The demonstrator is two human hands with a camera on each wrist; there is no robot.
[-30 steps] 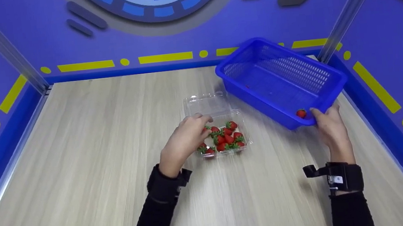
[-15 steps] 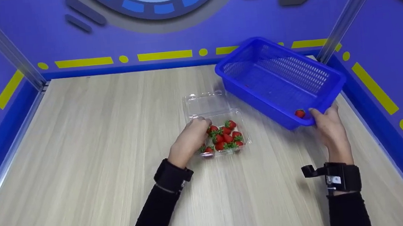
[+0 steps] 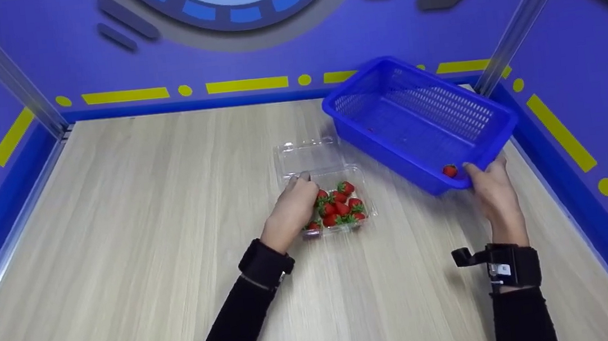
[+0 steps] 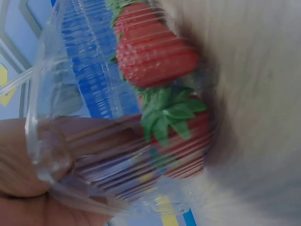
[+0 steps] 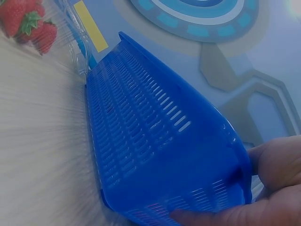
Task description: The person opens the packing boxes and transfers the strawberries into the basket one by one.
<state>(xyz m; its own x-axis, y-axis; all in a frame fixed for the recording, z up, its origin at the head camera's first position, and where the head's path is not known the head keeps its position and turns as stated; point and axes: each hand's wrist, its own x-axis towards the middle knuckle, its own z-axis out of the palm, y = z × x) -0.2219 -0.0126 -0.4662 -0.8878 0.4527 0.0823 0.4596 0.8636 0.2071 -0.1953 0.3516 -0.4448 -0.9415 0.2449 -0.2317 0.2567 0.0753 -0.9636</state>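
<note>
A clear plastic clamshell box [image 3: 371,204] lies with its lid [image 3: 308,157] folded back, holding several red strawberries [image 3: 341,208] with green leaves. My left hand [image 3: 292,208] grips the box's left wall; in the left wrist view a digit [image 4: 94,136] shows through the plastic beside a strawberry [image 4: 186,141], another lies along the outside. Some left fingertips are hidden in the head view. To the right is a blue perforated basket [image 3: 375,149] with one strawberry [image 3: 450,171] in its near corner. My right hand [image 3: 493,193] grips the basket's near right end by the rim.
The wood-grain table [image 3: 147,238] extends around both containers. Blue-purple panels with yellow marks [image 3: 247,85] border it at the back and sides, and metal posts [image 3: 528,17] stand at the back corners. The box's open lid lies close to the basket's left side.
The left hand has come down from above the box's left side and its fingers have closed on the wall. The right hand keeps its grip on the basket, which has barely moved.
</note>
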